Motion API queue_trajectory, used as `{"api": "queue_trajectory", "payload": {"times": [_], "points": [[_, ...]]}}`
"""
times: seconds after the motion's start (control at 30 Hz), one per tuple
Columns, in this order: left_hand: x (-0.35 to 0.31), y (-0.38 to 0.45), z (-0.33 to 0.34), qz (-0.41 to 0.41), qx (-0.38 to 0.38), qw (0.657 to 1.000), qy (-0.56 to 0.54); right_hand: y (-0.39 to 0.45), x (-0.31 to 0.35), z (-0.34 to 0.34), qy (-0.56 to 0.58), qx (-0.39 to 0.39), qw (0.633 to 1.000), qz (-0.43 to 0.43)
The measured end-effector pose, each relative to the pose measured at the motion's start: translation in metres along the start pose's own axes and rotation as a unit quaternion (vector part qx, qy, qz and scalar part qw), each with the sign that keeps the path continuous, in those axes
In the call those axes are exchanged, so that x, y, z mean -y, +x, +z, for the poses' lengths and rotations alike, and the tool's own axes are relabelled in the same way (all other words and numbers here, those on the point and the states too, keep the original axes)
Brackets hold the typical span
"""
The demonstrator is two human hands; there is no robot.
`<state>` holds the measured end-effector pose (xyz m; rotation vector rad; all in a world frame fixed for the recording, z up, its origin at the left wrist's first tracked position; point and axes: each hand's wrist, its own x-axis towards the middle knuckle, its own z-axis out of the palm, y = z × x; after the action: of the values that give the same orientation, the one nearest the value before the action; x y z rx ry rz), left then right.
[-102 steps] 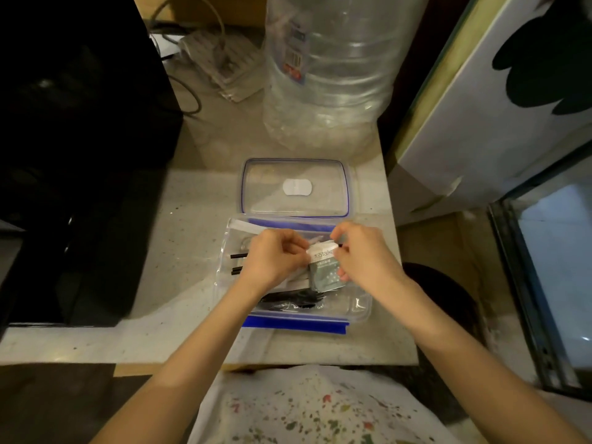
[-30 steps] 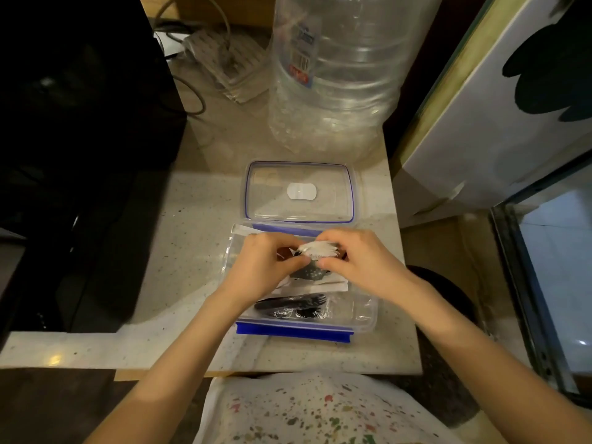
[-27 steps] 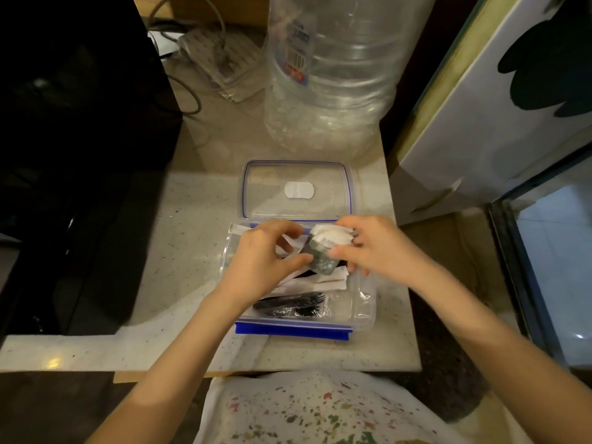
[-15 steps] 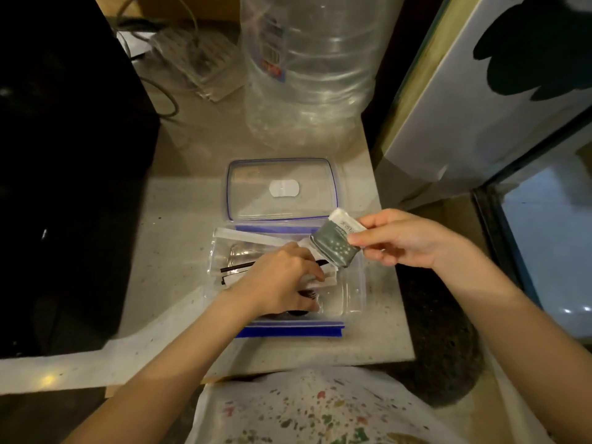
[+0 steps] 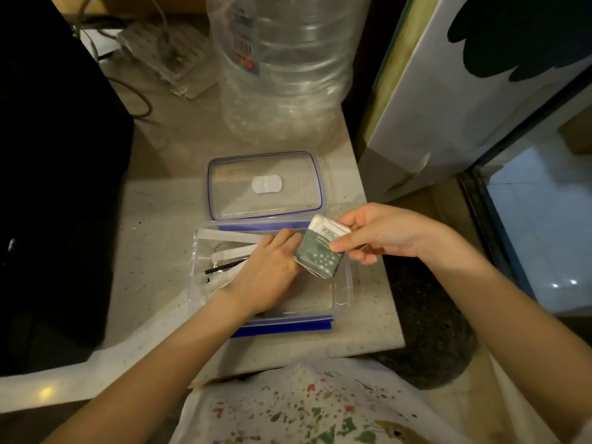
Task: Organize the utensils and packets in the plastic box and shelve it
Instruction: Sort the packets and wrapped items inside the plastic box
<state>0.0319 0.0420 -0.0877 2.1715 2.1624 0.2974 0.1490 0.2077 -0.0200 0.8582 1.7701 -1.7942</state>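
Speckled counter point(image 5: 153, 238); clear rectangular box point(image 5: 342, 293).

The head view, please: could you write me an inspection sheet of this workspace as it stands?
Surface: pale speckled counter, box near its front edge.
Job's things: clear plastic box open; its blue-rimmed lid lies just behind it; grey-green packet held above the box's right side; wrapped black utensils inside at left.
Clutter: large clear water bottle behind the lid.
Hands: right hand pinches the packet; left hand reaches into the box, its fingers hidden.
Cables: power strip with leads, rear left.
Surroundings: dark appliance at left; white panel at right.
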Motion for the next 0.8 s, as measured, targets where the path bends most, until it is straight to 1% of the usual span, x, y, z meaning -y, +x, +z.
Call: {"api": "queue_trajectory", "payload": {"times": [0.03,0.1,0.2,0.3,0.4,0.53,0.6,0.7,0.8], "points": [[0.002,0.0,0.001,0.005,-0.013,1.0,0.01,-0.001,0.001,0.0,-0.006,0.006,1.0,0.0],[0.007,-0.003,0.002,0.011,-0.005,0.999,0.034,-0.003,0.005,0.001,-0.033,0.016,0.999,0.002],[0.015,-0.012,-0.001,0.005,0.036,0.998,0.049,-0.007,0.015,0.005,-0.15,0.016,0.989,0.0],[0.018,-0.021,-0.008,0.0,0.07,0.997,0.024,-0.003,0.026,0.017,-0.296,0.003,0.955,-0.002],[0.018,-0.023,-0.012,-0.002,0.099,0.995,0.013,0.01,0.032,0.034,-0.394,0.007,0.919,0.021],[0.015,-0.023,-0.012,-0.012,0.082,0.997,0.005,0.028,0.03,0.056,-0.458,0.026,0.884,0.092],[0.015,-0.024,-0.011,-0.013,0.07,0.997,0.001,0.033,0.028,0.061,-0.466,0.025,0.876,0.12],[0.014,-0.023,-0.01,-0.021,0.06,0.998,-0.001,0.033,0.028,0.067,-0.479,0.015,0.868,0.131],[0.012,-0.023,-0.009,-0.039,0.051,0.998,-0.013,0.031,0.027,0.075,-0.528,-0.006,0.842,0.109]]}}
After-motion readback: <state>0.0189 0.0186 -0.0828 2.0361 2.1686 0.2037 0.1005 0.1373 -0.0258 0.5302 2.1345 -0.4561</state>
